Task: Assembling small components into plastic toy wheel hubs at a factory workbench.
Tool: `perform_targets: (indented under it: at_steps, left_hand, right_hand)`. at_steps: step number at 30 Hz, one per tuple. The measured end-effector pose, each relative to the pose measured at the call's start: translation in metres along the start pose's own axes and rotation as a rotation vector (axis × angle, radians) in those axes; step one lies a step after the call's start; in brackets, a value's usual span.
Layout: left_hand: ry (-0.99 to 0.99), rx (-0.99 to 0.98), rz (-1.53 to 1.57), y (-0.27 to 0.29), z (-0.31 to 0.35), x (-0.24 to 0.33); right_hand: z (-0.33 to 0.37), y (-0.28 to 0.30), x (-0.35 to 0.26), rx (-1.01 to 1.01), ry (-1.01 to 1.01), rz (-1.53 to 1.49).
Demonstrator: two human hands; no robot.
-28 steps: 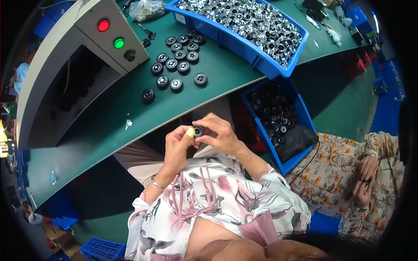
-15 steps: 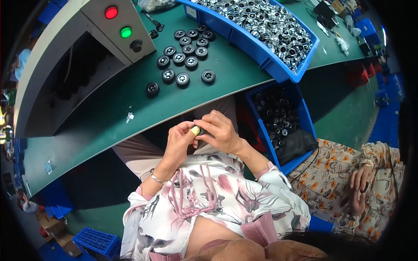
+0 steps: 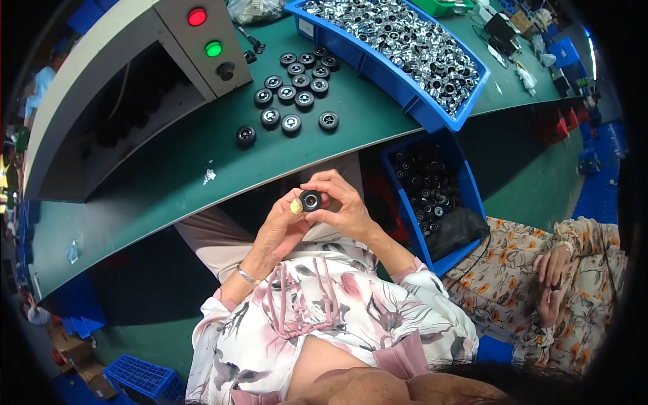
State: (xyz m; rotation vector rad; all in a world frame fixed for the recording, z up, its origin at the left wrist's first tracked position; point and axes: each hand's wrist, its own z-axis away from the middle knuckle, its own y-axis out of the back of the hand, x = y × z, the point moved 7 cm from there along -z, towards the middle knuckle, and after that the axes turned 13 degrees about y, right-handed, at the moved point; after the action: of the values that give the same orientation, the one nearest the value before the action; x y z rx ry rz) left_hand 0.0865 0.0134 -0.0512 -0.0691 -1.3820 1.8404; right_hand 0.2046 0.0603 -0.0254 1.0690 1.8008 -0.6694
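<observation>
Left hand (image 3: 280, 221) and right hand (image 3: 344, 204), curled, pinch one wheel (image 3: 310, 200), sixteen tabletop wheels (image 3: 300, 82) beyond.

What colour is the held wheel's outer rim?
Black; the wheel shows best in the head view.

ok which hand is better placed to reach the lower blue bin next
Probably the right hand: it's nearer the lower blue bin, on the person's right, though it and the left hand hold a black wheel.

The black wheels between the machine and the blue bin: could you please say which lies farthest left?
The wheel lowest in the picture; the other wheels there all lie farther right and higher.
</observation>
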Motion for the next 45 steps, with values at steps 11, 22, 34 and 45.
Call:
perform_targets:
  at_steps: [11, 22, 34, 45]
  left_hand:
    - [0.009, -0.020, 0.031, 0.010, 0.000, 0.003]
    - [-0.079, 0.074, -0.071, 0.014, -0.002, 0.016]
    - [-0.135, 0.009, 0.041, 0.011, -0.006, 0.020]
    - [-0.245, 0.097, -0.173, 0.003, 0.003, 0.025]
  right_hand:
    - [-0.015, -0.005, -0.016, -0.069, 0.439, 0.340]
    - [-0.027, -0.008, -0.017, -0.086, 0.244, 0.258]
    - [-0.017, -0.006, -0.039, 0.088, 0.476, 0.642]
    - [-0.015, -0.005, -0.055, 0.055, 0.605, 0.621]
